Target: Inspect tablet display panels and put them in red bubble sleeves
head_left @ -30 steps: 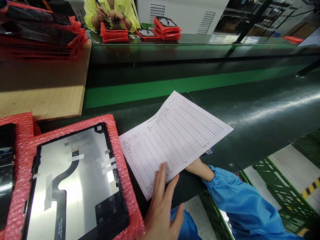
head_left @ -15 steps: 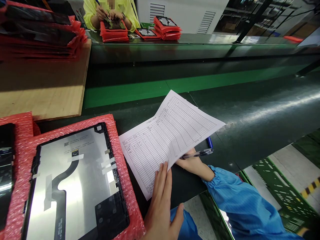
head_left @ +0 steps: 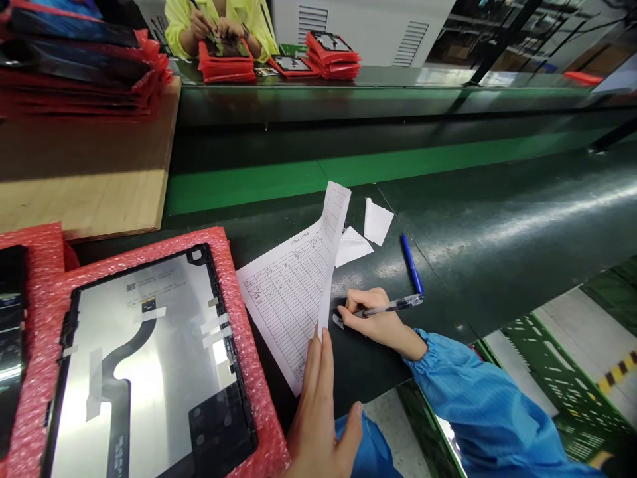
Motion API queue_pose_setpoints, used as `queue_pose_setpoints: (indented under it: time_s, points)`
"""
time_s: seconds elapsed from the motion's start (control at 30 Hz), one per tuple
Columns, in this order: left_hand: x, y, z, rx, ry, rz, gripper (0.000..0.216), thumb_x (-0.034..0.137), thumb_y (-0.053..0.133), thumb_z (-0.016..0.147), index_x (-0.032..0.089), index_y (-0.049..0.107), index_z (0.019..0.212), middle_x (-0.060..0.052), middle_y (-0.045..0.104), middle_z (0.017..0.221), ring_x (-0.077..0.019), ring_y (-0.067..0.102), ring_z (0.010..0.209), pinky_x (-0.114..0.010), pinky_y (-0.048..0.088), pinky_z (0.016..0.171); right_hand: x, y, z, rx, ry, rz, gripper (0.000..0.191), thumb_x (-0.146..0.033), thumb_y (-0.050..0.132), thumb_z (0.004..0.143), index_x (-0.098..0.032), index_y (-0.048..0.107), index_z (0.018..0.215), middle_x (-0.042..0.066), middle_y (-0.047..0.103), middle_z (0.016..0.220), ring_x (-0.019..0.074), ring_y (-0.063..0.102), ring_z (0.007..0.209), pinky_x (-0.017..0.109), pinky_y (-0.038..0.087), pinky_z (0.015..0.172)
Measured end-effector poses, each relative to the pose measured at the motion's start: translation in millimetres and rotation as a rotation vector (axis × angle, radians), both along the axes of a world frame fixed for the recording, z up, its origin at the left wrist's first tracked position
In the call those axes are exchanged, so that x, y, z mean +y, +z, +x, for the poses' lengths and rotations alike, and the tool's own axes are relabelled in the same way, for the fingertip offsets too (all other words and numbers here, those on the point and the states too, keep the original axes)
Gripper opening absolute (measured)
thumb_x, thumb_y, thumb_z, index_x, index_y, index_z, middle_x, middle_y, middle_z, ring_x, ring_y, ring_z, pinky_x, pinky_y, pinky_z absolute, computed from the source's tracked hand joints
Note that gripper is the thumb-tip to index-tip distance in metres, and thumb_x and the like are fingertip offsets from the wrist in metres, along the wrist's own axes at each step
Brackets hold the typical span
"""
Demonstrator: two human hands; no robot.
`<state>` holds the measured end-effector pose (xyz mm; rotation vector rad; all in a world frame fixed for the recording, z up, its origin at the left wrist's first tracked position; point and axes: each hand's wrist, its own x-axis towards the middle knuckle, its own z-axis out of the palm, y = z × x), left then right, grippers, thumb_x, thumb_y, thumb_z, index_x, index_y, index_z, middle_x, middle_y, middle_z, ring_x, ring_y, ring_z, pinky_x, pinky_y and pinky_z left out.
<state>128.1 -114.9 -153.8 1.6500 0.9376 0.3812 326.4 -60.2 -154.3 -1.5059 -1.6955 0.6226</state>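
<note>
A ruled paper form (head_left: 291,282) lies on the dark bench, its right half folded up and standing on edge. My left hand (head_left: 318,405) lies on the form's near corner, fingers stretched out and holding the raised half up. My right hand (head_left: 373,318), in a blue sleeve, grips a clear pen (head_left: 393,306) with its tip down on the bench where the sheet lay. A blue pen (head_left: 412,263) and two small white paper scraps (head_left: 365,232) lie uncovered beyond it.
A tablet panel (head_left: 144,358) rests back-up on red bubble wrap (head_left: 239,318) at my left. A wooden board (head_left: 84,186) holds stacked red-wrapped panels (head_left: 79,66). Across the green conveyor (head_left: 348,169) a person in yellow (head_left: 219,23) works at more red stacks (head_left: 331,56).
The form's right half has been lifted and folded up to the left, uncovering the blue pen and the paper scraps. My right hand with the clear pen came out from under it.
</note>
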Motion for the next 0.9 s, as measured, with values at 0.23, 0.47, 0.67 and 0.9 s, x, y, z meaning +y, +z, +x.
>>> queue_pose_setpoints:
  time_s: [0.23, 0.47, 0.67, 0.9]
  points:
    - [0.4, -0.1, -0.1, -0.001, -0.005, 0.002, 0.080, 0.025, 0.051, 0.087, 0.020, 0.008, 0.154, -0.009, 0.009, 0.161, -0.0319, 0.008, 0.147, -0.049, 0.020, 0.118, 0.3, 2.8, -0.3, 0.013, -0.006, -0.005, 0.035, -0.018, 0.055, 0.080, -0.022, 0.033, 0.053, -0.007, 0.040, 0.045, 0.0064, 0.034, 0.040, 0.021, 0.028, 0.044]
    - [0.4, -0.4, -0.4, -0.008, 0.001, 0.002, 0.078, 0.026, 0.051, 0.087, 0.020, 0.010, 0.154, -0.008, 0.010, 0.161, -0.0319, 0.009, 0.147, -0.049, 0.021, 0.118, -0.8, 2.9, 0.7, 0.014, -0.001, -0.011, 0.035, -0.018, 0.054, 0.080, -0.022, 0.032, 0.053, -0.007, 0.039, 0.046, 0.0065, 0.033, 0.041, 0.021, 0.027, 0.044]
    - [0.1, -0.3, -0.3, -0.005, 0.008, 0.005, 0.078, 0.025, 0.051, 0.087, 0.021, 0.010, 0.154, -0.008, 0.010, 0.161, -0.0318, 0.008, 0.147, -0.050, 0.021, 0.118, -1.2, 2.1, 1.3, 0.012, 0.014, -0.020, 0.034, -0.017, 0.054, 0.079, -0.022, 0.032, 0.054, -0.007, 0.040, 0.047, 0.0068, 0.034, 0.042, 0.021, 0.028, 0.045]
    - [1.1, 0.1, 0.2, -0.005, -0.002, 0.012, 0.081, 0.024, 0.052, 0.085, 0.020, 0.010, 0.154, -0.009, 0.009, 0.161, -0.0322, 0.008, 0.147, -0.049, 0.021, 0.118, -1.7, 1.7, 1.8, 0.014, 0.022, -0.005, 0.035, -0.016, 0.054, 0.079, -0.022, 0.030, 0.054, -0.007, 0.037, 0.048, 0.0063, 0.031, 0.042, 0.021, 0.026, 0.044]
